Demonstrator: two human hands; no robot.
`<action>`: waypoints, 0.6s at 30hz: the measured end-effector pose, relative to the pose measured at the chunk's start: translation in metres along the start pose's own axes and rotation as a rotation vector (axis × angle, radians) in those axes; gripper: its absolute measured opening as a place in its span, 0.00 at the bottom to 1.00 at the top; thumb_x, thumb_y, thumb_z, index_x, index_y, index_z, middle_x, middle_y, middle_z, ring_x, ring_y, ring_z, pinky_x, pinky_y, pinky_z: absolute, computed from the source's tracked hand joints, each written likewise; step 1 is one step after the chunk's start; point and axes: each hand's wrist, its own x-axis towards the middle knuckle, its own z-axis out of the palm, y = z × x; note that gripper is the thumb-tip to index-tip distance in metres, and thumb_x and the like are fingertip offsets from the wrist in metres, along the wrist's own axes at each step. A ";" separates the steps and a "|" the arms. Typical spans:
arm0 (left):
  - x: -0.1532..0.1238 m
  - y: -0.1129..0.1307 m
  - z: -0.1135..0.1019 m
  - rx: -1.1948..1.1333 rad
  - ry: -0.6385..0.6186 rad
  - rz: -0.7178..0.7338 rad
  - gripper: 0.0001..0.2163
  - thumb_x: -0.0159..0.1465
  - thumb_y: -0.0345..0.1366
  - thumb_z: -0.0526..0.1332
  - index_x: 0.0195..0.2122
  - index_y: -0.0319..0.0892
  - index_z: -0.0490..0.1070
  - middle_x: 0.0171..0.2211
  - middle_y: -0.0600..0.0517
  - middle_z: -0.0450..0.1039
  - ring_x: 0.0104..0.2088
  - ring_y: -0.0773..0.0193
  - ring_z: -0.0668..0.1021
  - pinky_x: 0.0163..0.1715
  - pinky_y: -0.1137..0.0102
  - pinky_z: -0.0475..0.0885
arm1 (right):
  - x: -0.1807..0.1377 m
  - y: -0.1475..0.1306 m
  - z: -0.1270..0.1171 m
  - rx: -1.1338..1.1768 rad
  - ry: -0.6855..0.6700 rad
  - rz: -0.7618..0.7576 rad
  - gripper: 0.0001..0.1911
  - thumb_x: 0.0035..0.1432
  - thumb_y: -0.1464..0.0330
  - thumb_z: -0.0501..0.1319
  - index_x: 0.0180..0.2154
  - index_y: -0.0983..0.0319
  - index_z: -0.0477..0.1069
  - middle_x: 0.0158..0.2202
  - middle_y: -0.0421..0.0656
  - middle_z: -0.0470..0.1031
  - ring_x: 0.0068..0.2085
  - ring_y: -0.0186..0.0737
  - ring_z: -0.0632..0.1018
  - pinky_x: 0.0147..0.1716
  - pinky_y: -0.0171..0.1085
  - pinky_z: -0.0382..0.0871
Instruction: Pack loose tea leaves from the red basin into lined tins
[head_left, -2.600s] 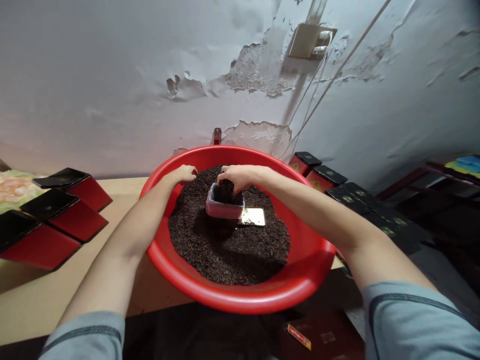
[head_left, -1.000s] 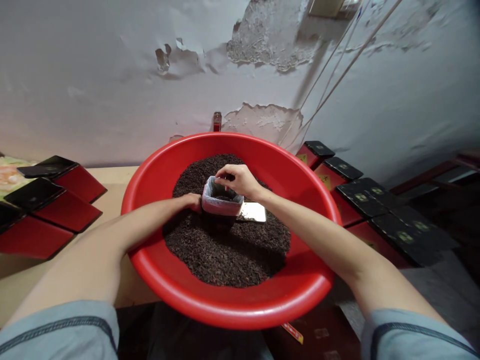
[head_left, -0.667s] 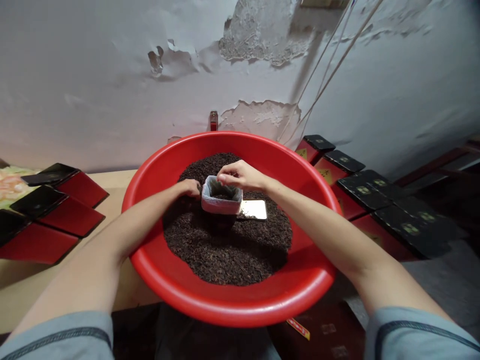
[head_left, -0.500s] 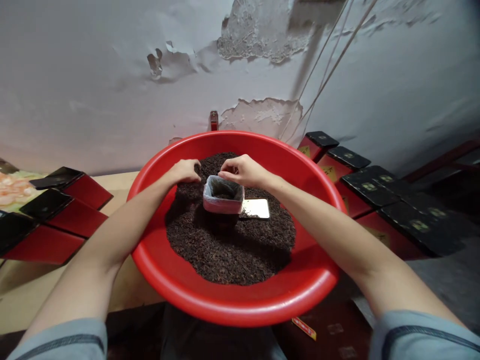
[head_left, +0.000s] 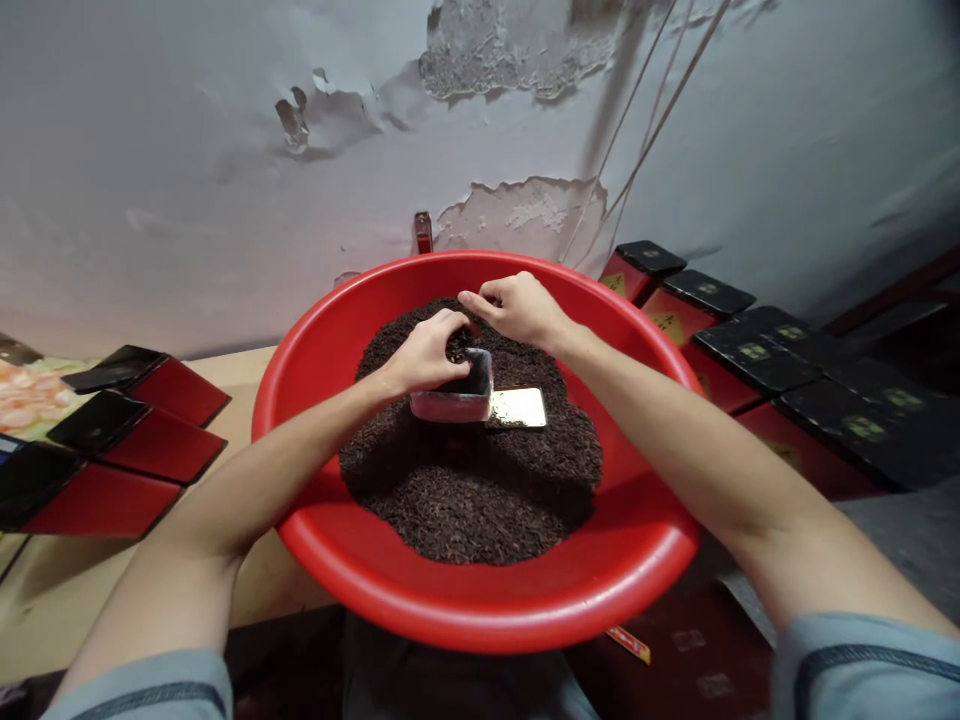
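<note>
A big red basin (head_left: 480,600) holds a heap of dark loose tea leaves (head_left: 472,490). In the heap stands a small lined box (head_left: 454,403), with a shiny gold lid (head_left: 519,407) lying beside it on the right. My left hand (head_left: 427,352) is cupped over the box's mouth, fingers curled with dark leaves under them. My right hand (head_left: 517,308) is just behind the box, fingers pinched together in the leaves at the far side of the heap.
Red boxes with black lids (head_left: 112,430) lie on the wooden table (head_left: 45,580) at the left. More black-lidded red boxes (head_left: 757,350) line the right side by the wall. The peeling wall (head_left: 300,150) is close behind the basin.
My left hand moved from the leaves left of the box to over the box's mouth. My right hand left the box's rim and went back into the far leaves.
</note>
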 end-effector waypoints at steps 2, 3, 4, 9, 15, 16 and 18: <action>-0.001 -0.001 0.002 0.005 -0.007 0.044 0.15 0.55 0.27 0.66 0.45 0.40 0.74 0.48 0.47 0.77 0.49 0.57 0.78 0.55 0.61 0.73 | 0.000 0.002 0.000 -0.027 0.006 -0.007 0.30 0.68 0.50 0.58 0.19 0.61 0.65 0.18 0.39 0.62 0.23 0.32 0.58 0.27 0.38 0.50; -0.001 -0.002 0.002 0.008 -0.012 0.056 0.16 0.55 0.25 0.65 0.45 0.40 0.74 0.48 0.48 0.78 0.49 0.57 0.79 0.55 0.62 0.73 | 0.000 0.003 0.000 -0.040 0.009 -0.012 0.30 0.68 0.49 0.57 0.20 0.61 0.65 0.18 0.39 0.61 0.23 0.32 0.58 0.27 0.38 0.50; -0.001 -0.003 0.002 0.011 -0.019 0.062 0.16 0.54 0.24 0.65 0.45 0.40 0.75 0.47 0.48 0.78 0.49 0.58 0.79 0.54 0.62 0.73 | 0.001 0.004 -0.001 -0.050 0.015 -0.015 0.31 0.68 0.48 0.56 0.20 0.61 0.65 0.18 0.39 0.61 0.22 0.32 0.57 0.27 0.38 0.51; 0.000 -0.008 0.003 -0.010 -0.073 0.075 0.17 0.54 0.20 0.65 0.44 0.40 0.77 0.44 0.50 0.81 0.46 0.60 0.81 0.51 0.64 0.74 | 0.004 0.012 -0.006 -0.133 0.034 0.041 0.30 0.69 0.46 0.55 0.24 0.62 0.71 0.21 0.42 0.66 0.25 0.35 0.66 0.30 0.38 0.57; 0.000 -0.010 0.004 -0.019 -0.093 0.148 0.10 0.60 0.28 0.69 0.43 0.40 0.78 0.44 0.48 0.81 0.46 0.60 0.81 0.50 0.65 0.74 | 0.003 0.052 0.002 -0.376 -0.408 0.381 0.19 0.66 0.53 0.62 0.39 0.62 0.80 0.32 0.50 0.78 0.36 0.49 0.79 0.37 0.44 0.70; 0.000 -0.011 0.004 -0.011 -0.097 0.157 0.10 0.60 0.29 0.69 0.44 0.41 0.78 0.44 0.48 0.81 0.46 0.60 0.80 0.50 0.65 0.74 | 0.001 0.062 0.005 -0.380 -0.561 0.482 0.19 0.65 0.53 0.64 0.42 0.63 0.80 0.32 0.51 0.79 0.36 0.50 0.80 0.37 0.45 0.72; 0.000 -0.011 0.005 0.009 -0.110 0.161 0.11 0.61 0.30 0.69 0.45 0.41 0.77 0.45 0.47 0.80 0.47 0.60 0.80 0.50 0.65 0.73 | -0.007 0.082 0.011 -0.357 -0.832 0.735 0.25 0.62 0.51 0.66 0.48 0.66 0.78 0.36 0.54 0.80 0.37 0.54 0.81 0.37 0.47 0.75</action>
